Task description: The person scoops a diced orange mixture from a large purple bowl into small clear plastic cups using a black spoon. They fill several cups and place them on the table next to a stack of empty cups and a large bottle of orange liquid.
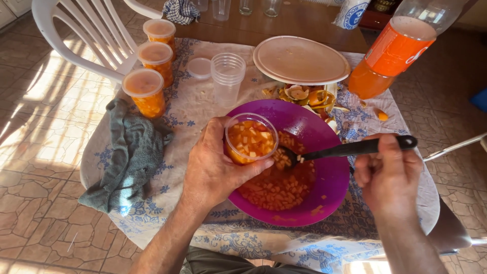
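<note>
My left hand (213,165) grips a clear plastic cup (250,138) filled with chopped orange fruit, tilted over the near-left side of a purple bowl (324,203). The bowl holds more chopped fruit in juice (276,190). My right hand (388,175) holds the handle of a black spoon (350,148), whose bowl end sits in the fruit right beside the cup's rim.
Three lidded cups of fruit (144,91) line the table's left side, by a stack of empty clear cups (227,73) and a loose lid (200,67). A grey cloth (129,152), a white plate (302,60) over fruit peels (309,96), an orange soda bottle (395,50) and a white chair (86,35) surround them.
</note>
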